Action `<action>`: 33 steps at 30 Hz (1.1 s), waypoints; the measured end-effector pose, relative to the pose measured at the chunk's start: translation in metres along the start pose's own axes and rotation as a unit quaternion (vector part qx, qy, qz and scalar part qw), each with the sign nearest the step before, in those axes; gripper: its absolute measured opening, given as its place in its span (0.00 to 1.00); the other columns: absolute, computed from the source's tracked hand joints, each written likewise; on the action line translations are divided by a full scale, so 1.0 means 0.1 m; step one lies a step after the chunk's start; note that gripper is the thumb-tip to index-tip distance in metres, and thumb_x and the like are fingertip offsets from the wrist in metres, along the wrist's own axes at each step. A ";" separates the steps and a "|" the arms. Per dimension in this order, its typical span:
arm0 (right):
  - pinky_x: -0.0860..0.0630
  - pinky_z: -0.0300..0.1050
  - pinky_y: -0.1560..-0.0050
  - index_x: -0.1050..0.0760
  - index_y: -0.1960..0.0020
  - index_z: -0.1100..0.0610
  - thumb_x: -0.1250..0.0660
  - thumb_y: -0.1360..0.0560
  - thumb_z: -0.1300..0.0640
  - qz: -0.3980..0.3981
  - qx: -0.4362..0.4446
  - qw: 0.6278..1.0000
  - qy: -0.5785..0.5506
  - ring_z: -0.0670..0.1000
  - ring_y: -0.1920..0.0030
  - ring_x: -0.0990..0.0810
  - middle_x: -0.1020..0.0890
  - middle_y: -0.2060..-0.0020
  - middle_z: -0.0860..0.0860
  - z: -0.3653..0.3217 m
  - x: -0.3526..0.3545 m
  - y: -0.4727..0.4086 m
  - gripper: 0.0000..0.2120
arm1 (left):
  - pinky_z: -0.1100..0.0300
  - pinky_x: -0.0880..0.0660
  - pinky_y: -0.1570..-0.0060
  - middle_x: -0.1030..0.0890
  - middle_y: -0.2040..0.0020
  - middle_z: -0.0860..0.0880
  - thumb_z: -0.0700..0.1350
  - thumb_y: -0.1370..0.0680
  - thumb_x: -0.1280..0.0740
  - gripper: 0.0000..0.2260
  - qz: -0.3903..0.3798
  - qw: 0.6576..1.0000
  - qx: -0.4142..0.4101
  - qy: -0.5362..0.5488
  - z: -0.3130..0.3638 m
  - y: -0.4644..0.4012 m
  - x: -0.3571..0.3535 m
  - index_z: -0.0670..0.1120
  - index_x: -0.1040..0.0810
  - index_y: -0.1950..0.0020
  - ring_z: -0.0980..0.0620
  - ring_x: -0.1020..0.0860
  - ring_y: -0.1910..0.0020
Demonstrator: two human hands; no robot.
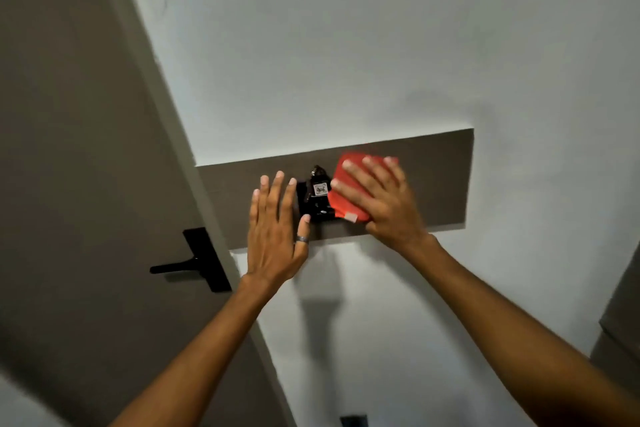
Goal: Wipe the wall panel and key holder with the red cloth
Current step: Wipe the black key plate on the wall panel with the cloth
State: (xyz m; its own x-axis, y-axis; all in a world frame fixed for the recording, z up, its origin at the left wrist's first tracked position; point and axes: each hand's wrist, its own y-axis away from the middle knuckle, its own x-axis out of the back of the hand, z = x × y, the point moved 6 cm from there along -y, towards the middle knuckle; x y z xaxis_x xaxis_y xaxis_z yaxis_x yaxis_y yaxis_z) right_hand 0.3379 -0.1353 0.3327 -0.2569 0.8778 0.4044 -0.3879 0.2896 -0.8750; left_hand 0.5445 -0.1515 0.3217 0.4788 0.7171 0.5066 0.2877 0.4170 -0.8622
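A dark brown wall panel (436, 180) runs across the white wall. A black key holder (317, 199) with a small keychain hanging on it sits near the panel's middle. My right hand (379, 199) lies flat with fingers spread, pressing the folded red cloth (343, 201) against the panel just right of the key holder. My left hand (277, 225) is flat on the panel just left of the key holder, fingers apart, a ring on the thumb, holding nothing.
A grey-brown door (79, 149) with a black lever handle (194, 262) stands at the left. White wall (346, 45) surrounds the panel. A grey cabinet edge (623, 315) shows at the right, and a dark socket (353, 421) sits low on the wall.
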 end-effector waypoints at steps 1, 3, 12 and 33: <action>0.33 0.70 0.22 0.27 0.23 0.48 0.29 0.25 0.59 -0.044 0.026 0.999 0.016 0.64 0.22 0.30 0.27 0.22 0.55 -0.06 -0.15 0.04 0.31 | 0.41 0.47 0.19 0.42 0.17 0.42 0.49 0.17 0.39 0.28 0.003 1.000 0.004 -0.005 -0.09 0.01 0.05 0.41 0.40 0.19 0.42 0.51 0.17; 0.40 0.71 0.19 0.31 0.21 0.50 0.26 0.26 0.54 -0.098 0.023 0.995 0.009 0.66 0.18 0.38 0.33 0.19 0.56 -0.09 -0.34 0.15 0.35 | 0.42 0.48 0.19 0.42 0.17 0.42 0.50 0.17 0.40 0.28 0.007 1.000 0.002 -0.012 -0.22 0.05 0.10 0.42 0.40 0.19 0.42 0.51 0.17; 0.50 0.64 0.14 0.25 0.34 0.62 0.40 0.18 0.55 0.075 -0.255 0.953 -0.147 0.61 0.17 0.38 0.29 0.23 0.60 -0.27 -0.44 -0.01 0.16 | 0.44 0.50 0.18 0.43 0.17 0.42 0.48 0.18 0.37 0.29 0.011 1.000 -0.012 0.008 -0.33 0.02 -0.11 0.43 0.40 0.19 0.44 0.51 0.17; 0.42 0.65 0.17 0.21 0.28 0.52 0.40 0.19 0.50 0.158 0.000 0.983 0.097 0.61 0.22 0.29 0.20 0.29 0.55 0.09 -0.75 0.03 0.21 | 0.42 0.56 0.20 0.43 0.20 0.43 0.52 0.16 0.47 0.27 0.144 0.984 -0.011 -0.107 -0.72 -0.28 -0.70 0.45 0.44 0.18 0.47 0.59 0.17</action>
State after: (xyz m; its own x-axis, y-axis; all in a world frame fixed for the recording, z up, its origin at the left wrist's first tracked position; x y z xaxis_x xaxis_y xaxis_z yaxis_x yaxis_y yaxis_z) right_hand 0.3483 -0.2042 0.3022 -0.1919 0.9799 0.0538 -0.3160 -0.0098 -0.9487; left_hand 0.5627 -0.2541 0.3107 0.3576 0.9062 0.2256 0.1855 0.1679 -0.9682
